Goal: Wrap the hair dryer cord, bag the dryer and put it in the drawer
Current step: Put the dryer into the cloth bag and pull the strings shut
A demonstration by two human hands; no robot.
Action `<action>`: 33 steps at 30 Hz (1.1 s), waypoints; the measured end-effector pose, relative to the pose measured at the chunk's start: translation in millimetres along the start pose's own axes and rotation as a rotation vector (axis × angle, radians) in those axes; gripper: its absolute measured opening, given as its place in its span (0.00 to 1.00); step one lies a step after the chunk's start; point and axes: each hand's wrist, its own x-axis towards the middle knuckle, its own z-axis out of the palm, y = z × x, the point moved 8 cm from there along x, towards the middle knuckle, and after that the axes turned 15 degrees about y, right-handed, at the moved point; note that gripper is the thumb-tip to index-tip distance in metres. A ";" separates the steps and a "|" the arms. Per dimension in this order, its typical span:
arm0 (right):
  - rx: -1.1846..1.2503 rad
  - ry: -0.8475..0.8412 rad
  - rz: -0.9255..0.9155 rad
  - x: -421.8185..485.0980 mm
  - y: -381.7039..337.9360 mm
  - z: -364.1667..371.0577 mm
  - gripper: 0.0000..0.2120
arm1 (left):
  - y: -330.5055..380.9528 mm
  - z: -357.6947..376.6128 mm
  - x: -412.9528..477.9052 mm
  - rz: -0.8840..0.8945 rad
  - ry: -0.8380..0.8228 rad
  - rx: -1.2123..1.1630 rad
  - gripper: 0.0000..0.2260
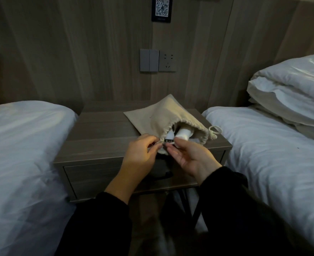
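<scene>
A beige drawstring bag (159, 115) lies on the wooden nightstand (100, 137), its mouth facing me. The white hair dryer (183, 134) sits partly inside, its handle end showing in the opening. My left hand (141, 152) pinches the near rim of the bag's mouth. To its right, my right hand (191, 156) has relaxed fingers, and its thumb touches the dryer's end at the opening. The cord is hidden. The nightstand's drawer (97, 174) is closed, with its dark handle (168, 174) partly behind my hands.
Two beds with white sheets flank the nightstand, the left bed (23, 154) and the right bed (272, 145). Folded duvets (291, 93) are stacked on the right bed. A switch and wall socket (158, 60) are mounted above the nightstand. The bag's drawstring knot (215, 131) hangs toward the right edge.
</scene>
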 end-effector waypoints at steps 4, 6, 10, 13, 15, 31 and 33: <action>-0.431 -0.003 -0.269 4.6 -16.9 9.9 0.11 | -5.9 -3.2 0.0 -0.041 -0.006 0.009 0.05; -0.944 0.047 -0.667 -3.7 -38.6 8.0 0.17 | -11.5 -7.7 2.1 -0.078 0.029 0.039 0.05; -1.270 0.294 -1.530 -45.8 -78.4 5.2 0.17 | -16.3 -16.9 7.8 -0.089 0.103 0.077 0.05; -1.373 0.147 -1.587 -32.7 -82.2 11.2 0.37 | -16.4 -19.2 8.9 -0.096 0.135 0.061 0.04; -1.466 0.059 -1.533 -19.7 -81.0 21.3 0.42 | -15.7 -17.8 8.8 -0.092 0.144 0.061 0.04; -1.564 0.114 -1.531 14.8 -74.3 51.3 0.29 | -14.9 -12.2 12.9 -0.029 0.032 0.075 0.05; -1.663 0.144 -1.563 16.2 -80.7 36.8 0.31 | -20.5 -13.4 12.4 -0.071 0.030 0.107 0.06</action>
